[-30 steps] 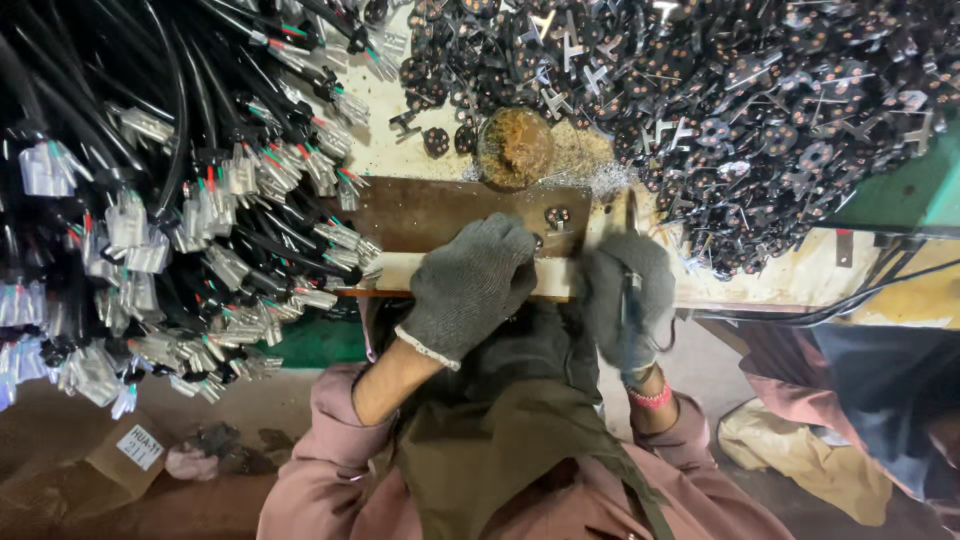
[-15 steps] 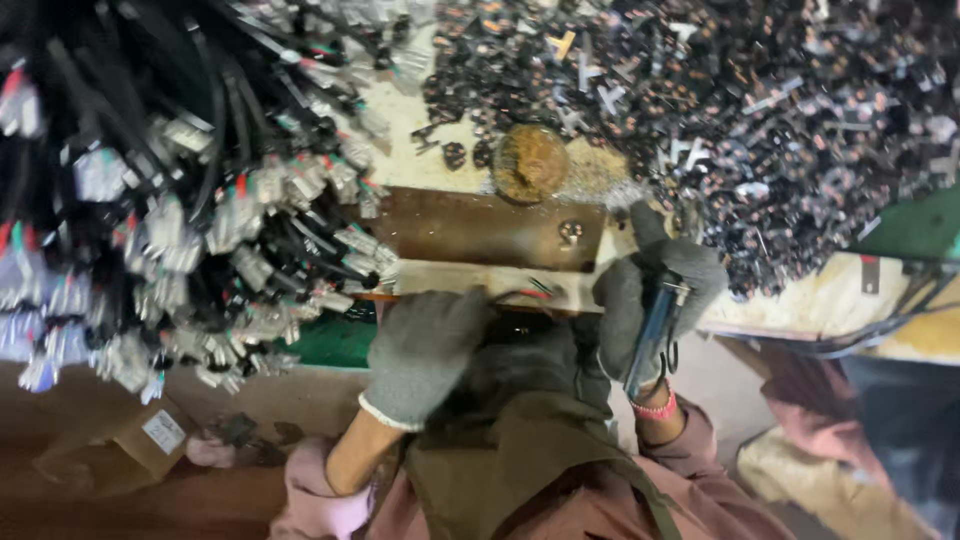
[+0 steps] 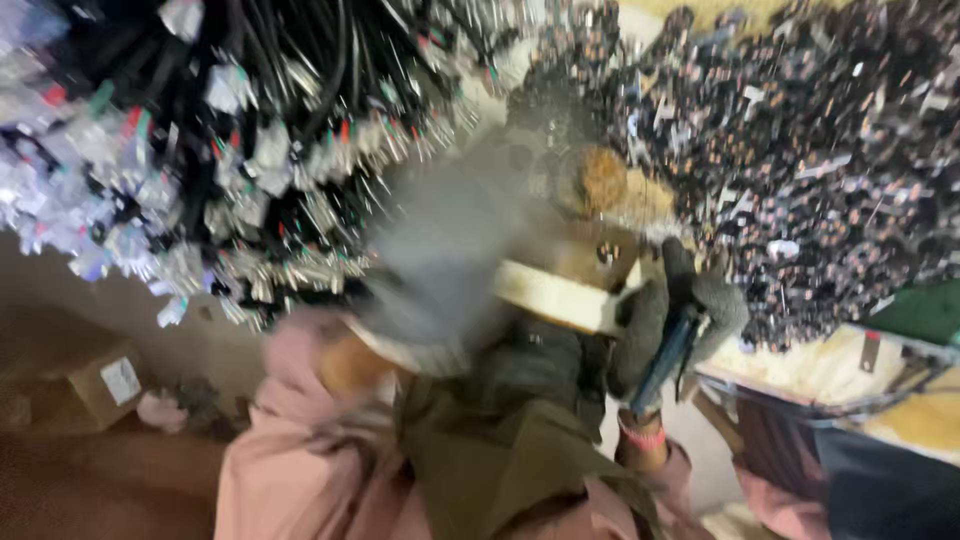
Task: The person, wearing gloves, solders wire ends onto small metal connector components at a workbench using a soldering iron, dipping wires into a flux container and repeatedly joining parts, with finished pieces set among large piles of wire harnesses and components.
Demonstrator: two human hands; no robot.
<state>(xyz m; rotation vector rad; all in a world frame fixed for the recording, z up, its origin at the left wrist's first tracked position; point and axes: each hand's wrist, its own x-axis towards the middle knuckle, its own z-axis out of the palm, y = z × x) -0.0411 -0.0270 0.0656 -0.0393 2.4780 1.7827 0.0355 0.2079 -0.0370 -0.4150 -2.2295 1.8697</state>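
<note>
My right hand (image 3: 670, 325), in a grey knit glove, is closed around a slim blue-handled tool (image 3: 668, 352) at the front edge of the bench (image 3: 560, 295). My left hand (image 3: 440, 255), also gloved, is a grey motion blur raised over the bench, close to the bundle of black cables (image 3: 250, 150) with metal connector ends. I cannot tell whether it holds anything. A round brownish dish (image 3: 603, 180) sits beyond the hands, beside a big heap of small dark metal parts (image 3: 800, 150).
A cardboard box (image 3: 105, 385) lies on the floor at lower left. A green surface (image 3: 925, 312) and a pale tray edge (image 3: 820, 365) lie at right. My pink sleeves and olive apron fill the bottom.
My left hand has swung up and left off the bench edge toward the cables, now blurred. The view has shifted. My right hand keeps the tool.
</note>
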